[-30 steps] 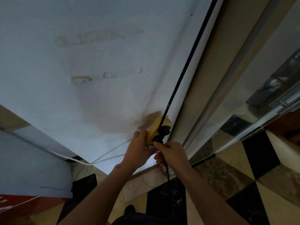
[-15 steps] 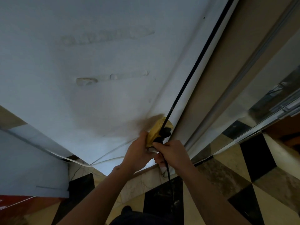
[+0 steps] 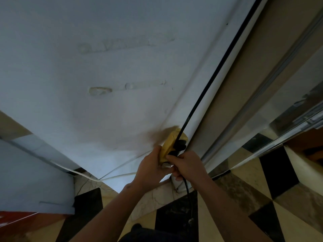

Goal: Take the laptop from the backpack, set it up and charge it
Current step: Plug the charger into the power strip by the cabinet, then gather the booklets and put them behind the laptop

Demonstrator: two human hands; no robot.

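A yellow socket block (image 3: 168,144) hangs low on the white wall (image 3: 104,67), near the floor. My left hand (image 3: 151,169) grips its left side. My right hand (image 3: 187,165) pinches a black plug (image 3: 173,152) against the block's lower face, and the plug's black cable (image 3: 188,189) drops from that hand toward the floor. Another black plug (image 3: 180,144) sits in the block just above, with its cable (image 3: 218,67) running up along the wall corner. No laptop or backpack is in view.
A white cord (image 3: 111,177) runs along the wall's base to the left. A metal-framed glass door (image 3: 262,119) stands to the right. The floor (image 3: 272,173) is black and cream checkered tile. A pale panel (image 3: 35,189) sits at lower left.
The view has tilted slightly, shifting the wall and door in frame. Both hands stay on the socket block and plug with barely any movement.
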